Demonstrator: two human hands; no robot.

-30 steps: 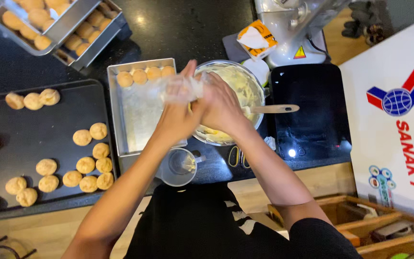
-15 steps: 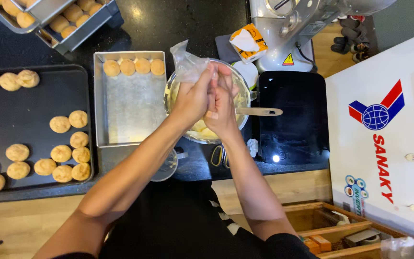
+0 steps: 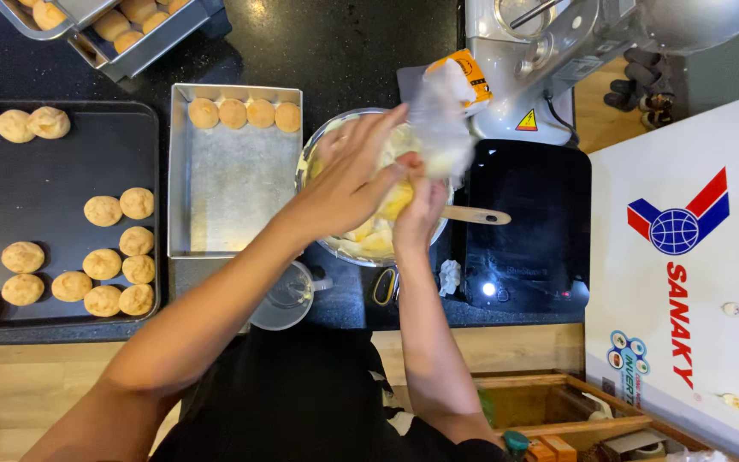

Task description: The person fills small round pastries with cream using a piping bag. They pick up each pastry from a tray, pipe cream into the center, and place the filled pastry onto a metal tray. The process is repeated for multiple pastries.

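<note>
Piping bag (image 3: 440, 128) of clear plastic sits over the right rim of the metal bowl (image 3: 327, 244), held by both hands. The right hand (image 3: 416, 205) grips it from below, fingers wrapped round its lower, cream-filled part. The left hand (image 3: 348, 175) lies across it from the left, fingers spread over the yellow filling; whether it pinches the plastic I cannot tell. The bag's long axis runs up and to the right, its loose open top blurred near the orange carton (image 3: 464, 73); the lower end is hidden behind the hands. A wooden handle (image 3: 476, 216) sticks out of the bowl to the right. A steel tray (image 3: 233, 184) with four puffs (image 3: 245, 113) lies just left.
</note>
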